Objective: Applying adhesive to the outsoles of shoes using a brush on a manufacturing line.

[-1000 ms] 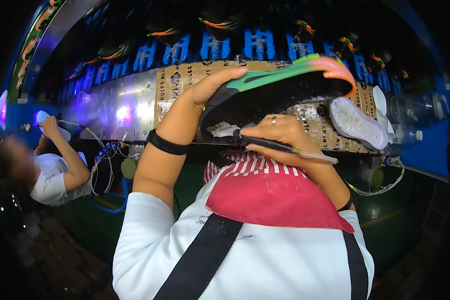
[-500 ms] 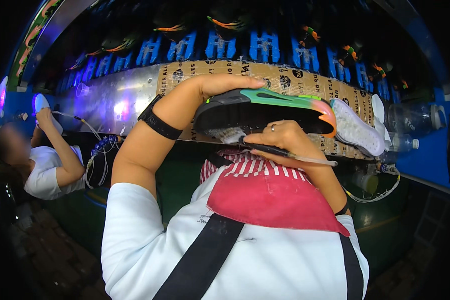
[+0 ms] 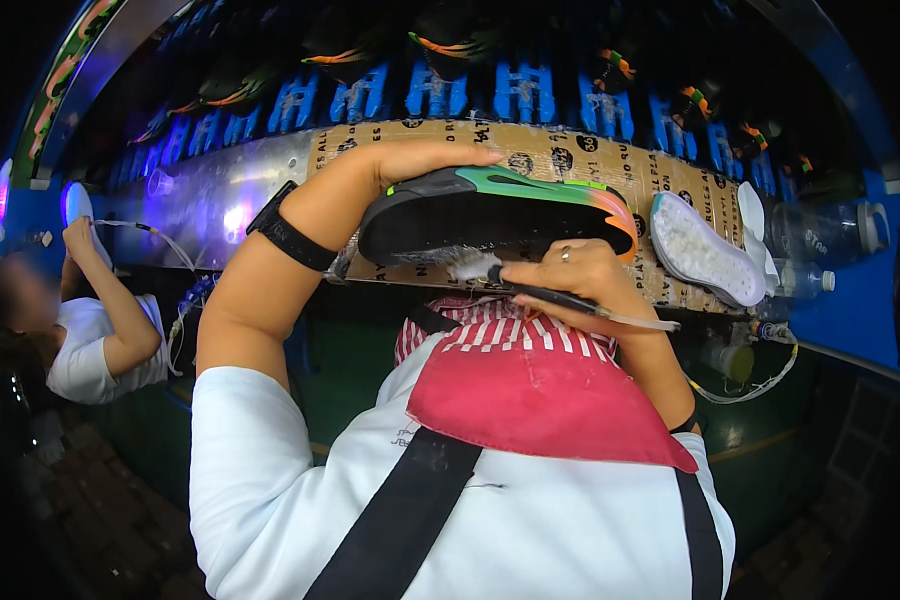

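Note:
A shoe upper (image 3: 495, 228), dark at one end and running through green to orange at the other, is tipped so its black underside faces me. My left hand (image 3: 425, 157) curls over its far side, the fingertips partly hidden behind it. Closed fingers of my right hand (image 3: 582, 272) grip a brush (image 3: 555, 298) with a black handle and a clear tube at its end. The pale bristles are at the upper's near lower edge; whether they touch it I cannot tell. Right of the upper lies a white shoe sole (image 3: 705, 252).
Printed cardboard (image 3: 370, 133) covers part of the metal bench (image 3: 295, 165). Blue holders (image 3: 525, 97) with dark shoe uppers line the back. Clear bottles (image 3: 815, 232) stand at the right, above a looped tube (image 3: 760, 398). A co-worker (image 3: 120, 335) handles a pale piece at the left.
The upper and my left hand have shifted left. The brush has moved rightward along the upper's near edge, and its bristles show more plainly now.

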`<control>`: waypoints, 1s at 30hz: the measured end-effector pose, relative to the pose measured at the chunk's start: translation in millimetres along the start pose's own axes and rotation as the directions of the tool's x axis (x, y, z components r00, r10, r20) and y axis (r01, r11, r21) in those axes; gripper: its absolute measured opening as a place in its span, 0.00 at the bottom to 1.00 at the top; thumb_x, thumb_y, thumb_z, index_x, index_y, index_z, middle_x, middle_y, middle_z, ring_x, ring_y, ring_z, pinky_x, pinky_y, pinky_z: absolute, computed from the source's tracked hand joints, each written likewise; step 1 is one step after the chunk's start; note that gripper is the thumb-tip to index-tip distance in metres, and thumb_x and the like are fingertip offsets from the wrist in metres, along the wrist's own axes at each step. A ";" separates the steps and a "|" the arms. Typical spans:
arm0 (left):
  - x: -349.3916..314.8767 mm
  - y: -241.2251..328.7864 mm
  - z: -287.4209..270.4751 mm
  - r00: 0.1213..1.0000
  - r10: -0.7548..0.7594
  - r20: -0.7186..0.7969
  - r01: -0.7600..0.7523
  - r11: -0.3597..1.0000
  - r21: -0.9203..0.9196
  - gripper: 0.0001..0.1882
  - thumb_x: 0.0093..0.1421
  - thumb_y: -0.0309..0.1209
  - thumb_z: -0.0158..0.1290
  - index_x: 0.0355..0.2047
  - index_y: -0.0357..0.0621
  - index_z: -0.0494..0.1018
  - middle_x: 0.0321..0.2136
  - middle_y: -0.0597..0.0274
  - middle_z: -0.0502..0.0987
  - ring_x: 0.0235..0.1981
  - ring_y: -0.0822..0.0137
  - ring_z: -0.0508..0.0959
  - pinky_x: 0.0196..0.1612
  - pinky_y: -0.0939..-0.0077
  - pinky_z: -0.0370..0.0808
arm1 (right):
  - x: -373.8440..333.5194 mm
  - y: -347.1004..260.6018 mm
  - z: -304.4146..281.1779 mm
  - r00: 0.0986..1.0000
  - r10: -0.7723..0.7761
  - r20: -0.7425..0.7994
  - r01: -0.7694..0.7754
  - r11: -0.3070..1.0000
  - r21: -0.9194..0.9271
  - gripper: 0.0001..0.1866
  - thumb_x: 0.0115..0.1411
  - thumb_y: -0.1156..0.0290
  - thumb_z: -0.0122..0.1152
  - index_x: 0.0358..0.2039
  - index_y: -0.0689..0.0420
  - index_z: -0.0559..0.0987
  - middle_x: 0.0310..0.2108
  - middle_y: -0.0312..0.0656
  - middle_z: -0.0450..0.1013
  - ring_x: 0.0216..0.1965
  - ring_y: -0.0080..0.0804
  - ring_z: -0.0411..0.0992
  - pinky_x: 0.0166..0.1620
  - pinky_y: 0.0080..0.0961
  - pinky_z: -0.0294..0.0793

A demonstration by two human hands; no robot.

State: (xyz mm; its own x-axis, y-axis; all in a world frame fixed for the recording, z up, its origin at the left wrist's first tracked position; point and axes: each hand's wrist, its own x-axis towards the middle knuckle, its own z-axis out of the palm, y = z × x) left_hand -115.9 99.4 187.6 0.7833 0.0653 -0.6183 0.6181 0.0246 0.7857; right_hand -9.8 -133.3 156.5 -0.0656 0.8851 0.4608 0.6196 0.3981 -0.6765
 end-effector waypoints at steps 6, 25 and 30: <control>-6.6 6.8 -6.0 0.999 -0.038 0.000 0.038 0.997 -0.071 0.30 0.56 0.53 0.53 0.47 0.40 0.73 0.41 0.59 0.77 0.36 0.73 0.78 0.39 0.81 0.75 | -0.3 -0.7 2.4 1.000 -0.013 -0.010 0.012 0.990 -0.142 0.10 0.48 0.71 0.66 0.34 0.52 0.81 0.15 0.39 0.68 0.19 0.34 0.67 0.23 0.29 0.68; -9.7 -0.6 0.8 0.997 0.047 -0.064 -0.062 0.962 -0.267 0.26 0.58 0.50 0.53 0.41 0.37 0.75 0.33 0.58 0.79 0.29 0.72 0.79 0.33 0.81 0.77 | 3.4 4.9 24.6 0.993 0.057 -0.101 -0.055 0.998 0.022 0.13 0.49 0.71 0.67 0.37 0.56 0.81 0.18 0.45 0.72 0.18 0.37 0.68 0.25 0.31 0.68; -6.2 -12.4 -3.7 0.998 0.027 -0.055 -0.042 0.956 -0.290 0.26 0.58 0.50 0.52 0.42 0.37 0.75 0.33 0.57 0.79 0.29 0.72 0.79 0.33 0.80 0.77 | 0.8 -1.2 14.1 0.987 0.147 0.067 -0.160 0.950 0.267 0.14 0.47 0.72 0.68 0.36 0.58 0.82 0.27 0.45 0.78 0.23 0.32 0.75 0.28 0.24 0.72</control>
State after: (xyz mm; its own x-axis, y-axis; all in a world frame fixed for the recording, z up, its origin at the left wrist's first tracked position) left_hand -128.7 102.4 181.7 0.7950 0.1204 -0.5946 0.5388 0.3104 0.7832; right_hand -21.6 -129.7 149.5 -0.0265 0.9481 0.3168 0.3906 0.3015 -0.8698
